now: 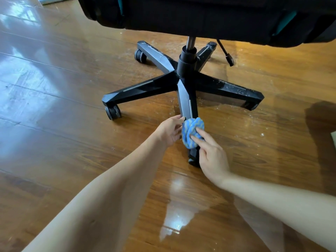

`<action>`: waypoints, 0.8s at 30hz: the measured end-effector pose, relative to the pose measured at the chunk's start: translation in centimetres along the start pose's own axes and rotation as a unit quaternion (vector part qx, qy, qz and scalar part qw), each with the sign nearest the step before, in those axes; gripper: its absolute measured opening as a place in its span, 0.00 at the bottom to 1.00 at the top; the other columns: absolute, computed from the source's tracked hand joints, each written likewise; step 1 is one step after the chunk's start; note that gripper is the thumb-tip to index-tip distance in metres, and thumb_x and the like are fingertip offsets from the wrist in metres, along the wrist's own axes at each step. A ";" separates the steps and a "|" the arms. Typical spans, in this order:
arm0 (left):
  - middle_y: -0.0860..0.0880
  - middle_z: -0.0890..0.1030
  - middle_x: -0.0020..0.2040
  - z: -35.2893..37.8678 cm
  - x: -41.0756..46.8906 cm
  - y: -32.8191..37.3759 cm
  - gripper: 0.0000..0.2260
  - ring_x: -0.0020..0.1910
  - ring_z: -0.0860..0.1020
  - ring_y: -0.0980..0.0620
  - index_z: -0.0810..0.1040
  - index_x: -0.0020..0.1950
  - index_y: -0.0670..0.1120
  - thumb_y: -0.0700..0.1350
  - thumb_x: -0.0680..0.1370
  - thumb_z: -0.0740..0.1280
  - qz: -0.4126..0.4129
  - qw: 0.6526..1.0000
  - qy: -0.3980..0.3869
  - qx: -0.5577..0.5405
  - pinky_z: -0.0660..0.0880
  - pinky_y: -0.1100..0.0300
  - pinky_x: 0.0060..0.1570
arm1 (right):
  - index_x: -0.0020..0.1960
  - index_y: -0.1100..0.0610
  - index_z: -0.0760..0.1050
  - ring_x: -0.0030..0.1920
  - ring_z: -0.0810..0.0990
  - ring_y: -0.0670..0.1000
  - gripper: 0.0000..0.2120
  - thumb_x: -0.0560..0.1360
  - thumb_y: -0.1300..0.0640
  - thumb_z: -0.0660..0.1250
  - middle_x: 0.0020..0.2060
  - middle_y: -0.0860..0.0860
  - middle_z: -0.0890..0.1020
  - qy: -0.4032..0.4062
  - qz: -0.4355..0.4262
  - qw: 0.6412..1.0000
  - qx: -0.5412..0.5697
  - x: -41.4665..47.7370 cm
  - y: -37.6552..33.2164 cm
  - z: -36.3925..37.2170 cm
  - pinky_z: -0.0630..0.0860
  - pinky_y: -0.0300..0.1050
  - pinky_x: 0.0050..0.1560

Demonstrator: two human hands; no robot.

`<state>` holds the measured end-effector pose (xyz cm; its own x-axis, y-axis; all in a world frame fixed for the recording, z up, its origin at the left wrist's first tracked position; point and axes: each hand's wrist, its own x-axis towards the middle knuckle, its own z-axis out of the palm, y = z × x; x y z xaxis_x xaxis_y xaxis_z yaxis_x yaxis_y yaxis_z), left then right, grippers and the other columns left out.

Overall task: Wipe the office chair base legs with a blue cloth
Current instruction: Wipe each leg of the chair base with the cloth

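Right hand (209, 151) seemingly atop blue cloth (192, 132)

Left hand (171, 130) open-fingered, right hand (211, 151) with fingertips pressed down.

Home or office room, glossy wooden plank floor (72, 88), black wheeled office chair (181, 77)
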<state>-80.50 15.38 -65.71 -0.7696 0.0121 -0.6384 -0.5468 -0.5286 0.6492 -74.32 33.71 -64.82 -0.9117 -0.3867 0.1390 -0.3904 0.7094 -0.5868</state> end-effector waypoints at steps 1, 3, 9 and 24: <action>0.40 0.79 0.73 -0.3 -0.3 -0.1 0.19 0.69 0.80 0.46 0.74 0.78 0.43 0.42 0.86 0.66 -0.005 1.000 -0.011 -0.028 0.79 0.49 0.69 | 0.70 0.54 0.80 0.75 0.70 0.46 0.24 0.79 0.71 0.59 0.76 0.45 0.72 0.017 0.011 1.000 0.001 1.7 -0.2 0.2 0.60 0.28 0.72; 0.41 0.80 0.73 -1.3 -0.9 -0.6 0.20 0.71 0.79 0.45 0.75 0.77 0.43 0.47 0.85 0.66 -0.010 0.996 -0.025 -0.086 0.76 0.48 0.72 | 0.69 0.55 0.80 0.75 0.71 0.49 0.24 0.79 0.71 0.58 0.75 0.47 0.73 0.038 0.035 0.999 0.011 5.4 -0.8 0.3 0.61 0.33 0.73; 0.43 0.81 0.72 -2.3 -1.7 -1.8 0.21 0.71 0.80 0.42 0.78 0.74 0.45 0.54 0.84 0.66 -0.026 0.994 -0.049 -0.094 0.78 0.49 0.69 | 0.68 0.54 0.80 0.75 0.70 0.48 0.26 0.79 0.71 0.56 0.75 0.46 0.72 0.051 0.068 0.996 0.037 6.6 -1.5 0.4 0.65 0.37 0.74; 0.45 0.85 0.64 -3.2 -0.9 -0.4 0.21 0.64 0.81 0.48 0.84 0.61 0.45 0.61 0.83 0.64 -0.013 0.998 0.056 -0.014 0.75 0.49 0.71 | 0.68 0.55 0.80 0.82 0.56 0.46 0.19 0.82 0.51 0.59 0.78 0.48 0.69 -0.047 -0.089 0.987 -0.126 8.8 -1.9 1.0 0.73 0.47 0.69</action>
<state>-78.51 12.84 -66.69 -0.7126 -0.0688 -0.6982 -0.5551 -0.5532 0.6211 -81.47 28.38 -63.34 -0.8149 -0.5624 0.1399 -0.5728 0.7448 -0.3422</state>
